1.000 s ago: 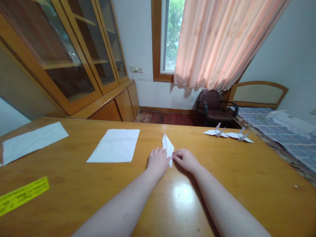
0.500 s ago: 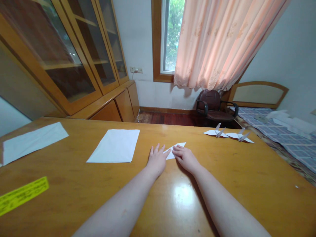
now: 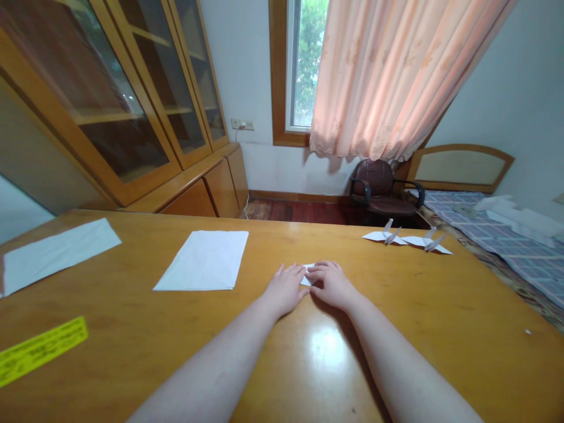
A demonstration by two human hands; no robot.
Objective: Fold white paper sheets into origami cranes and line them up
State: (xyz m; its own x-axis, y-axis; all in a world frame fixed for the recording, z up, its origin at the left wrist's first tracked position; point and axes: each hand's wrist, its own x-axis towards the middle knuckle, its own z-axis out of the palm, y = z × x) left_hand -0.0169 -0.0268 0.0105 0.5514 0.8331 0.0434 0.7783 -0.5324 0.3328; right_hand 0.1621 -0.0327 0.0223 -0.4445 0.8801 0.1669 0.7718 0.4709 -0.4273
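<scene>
A folded white paper piece (image 3: 306,276) lies flat on the wooden table (image 3: 132,311), mostly hidden under my hands. My left hand (image 3: 284,289) touches its left end with the fingertips. My right hand (image 3: 331,285) rests on its right side, fingers over the fold. Only a small white corner shows between them. To the right stand two white origami cranes (image 3: 388,236) (image 3: 426,242), well away from both hands. Left of my hands lies a flat white paper sheet (image 3: 202,261), not touched by either hand.
A second white sheet (image 3: 57,255) and a yellow-green printed strip (image 3: 42,351) lie on the table's left side. Beyond the far edge are a glass-fronted wooden cabinet (image 3: 132,106), a dark chair (image 3: 379,188) and a bed with a checked cover (image 3: 497,235).
The folded paper has swung from pointing away from me to lying sideways. My hands have closed in over it, now covering most of it. The cranes and sheets have not moved.
</scene>
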